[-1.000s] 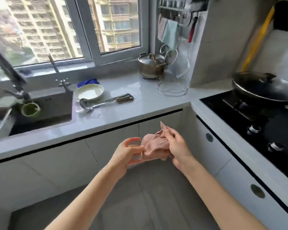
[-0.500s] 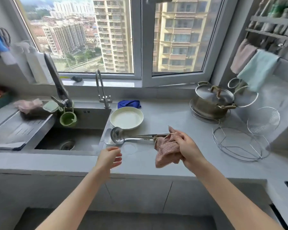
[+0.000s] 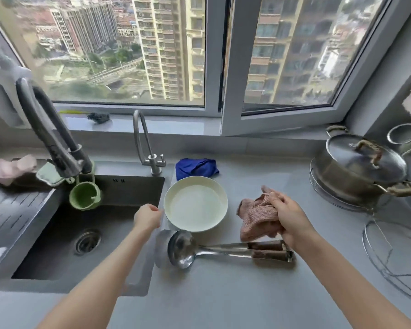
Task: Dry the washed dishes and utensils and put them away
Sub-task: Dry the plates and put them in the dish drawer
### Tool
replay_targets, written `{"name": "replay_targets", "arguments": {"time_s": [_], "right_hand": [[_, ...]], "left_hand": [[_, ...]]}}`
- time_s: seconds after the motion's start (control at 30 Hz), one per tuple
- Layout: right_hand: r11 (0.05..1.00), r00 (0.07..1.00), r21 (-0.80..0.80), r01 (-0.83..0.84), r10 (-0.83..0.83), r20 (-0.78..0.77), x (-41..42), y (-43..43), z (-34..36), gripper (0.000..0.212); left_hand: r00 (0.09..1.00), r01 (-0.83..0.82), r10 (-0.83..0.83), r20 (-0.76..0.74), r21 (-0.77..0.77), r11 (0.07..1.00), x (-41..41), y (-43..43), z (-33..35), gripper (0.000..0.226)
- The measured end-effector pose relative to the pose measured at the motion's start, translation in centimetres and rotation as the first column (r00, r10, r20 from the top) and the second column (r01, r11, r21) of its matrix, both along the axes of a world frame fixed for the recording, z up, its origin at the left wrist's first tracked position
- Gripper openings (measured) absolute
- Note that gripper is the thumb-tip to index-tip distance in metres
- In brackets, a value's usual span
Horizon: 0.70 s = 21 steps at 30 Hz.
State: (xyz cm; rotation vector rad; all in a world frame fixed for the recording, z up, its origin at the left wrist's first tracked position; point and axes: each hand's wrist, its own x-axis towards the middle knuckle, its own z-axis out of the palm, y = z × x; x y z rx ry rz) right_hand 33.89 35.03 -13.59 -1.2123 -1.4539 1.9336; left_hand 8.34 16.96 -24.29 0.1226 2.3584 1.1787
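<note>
- Plate: pale and shallow, right way up on counter, between sink and cloth; blue rag just behind it.
- Left hand: at the plate's left rim, fingers bent toward it; contact and grasp cannot be told (the tips lie mostly behind the hand).
- Right hand: fingers curled round the bunched pink cloth, right of the plate and apart from it.
- Ladle: lying on the counter just in front of the plate, bowl to the left, handle running right; second utensil alongside, handles side by side, their ends below the right wrist.
- Pot: lidded, far right; wire rack in front of it.
- Green cup: hanging at the tap, over the sink.
</note>
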Motion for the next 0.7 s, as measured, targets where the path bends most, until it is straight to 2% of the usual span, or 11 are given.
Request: {"name": "replay_targets", "arguments": {"time_s": [0.17, 0.37, 0.53, 0.7], "right_hand": [[0.985, 0.984, -0.016, 0.170, -0.169, 0.047, -4.0, 0.2, -0.4, 0.021], [0.956, 0.953, -0.026, 0.292, -0.288, 0.088, -7.2, -1.0, -1.5, 0.027], [0.949, 0.943, 0.000, 0.315, -0.313, 0.110, -8.7, -2.2, -1.2, 0.019], [0.959, 0.951, 0.029, 0.283, -0.284, 0.119, -9.1, -1.8, -0.7, 0.021]], "left_hand": [[0.958, 0.186, -0.172, 0.229, -0.039, 0.982, -4.1, 3.6, -3.1, 0.023], [0.906, 0.368, -0.337, 0.256, -0.083, 0.926, -6.5, 5.5, -4.7, 0.020], [0.873, 0.333, -0.336, 0.353, 0.071, 0.940, -7.1, 5.2, -5.0, 0.022], [0.859, 0.193, -0.254, 0.444, 0.177, 0.965, -7.5, 3.7, -4.0, 0.024]]}}
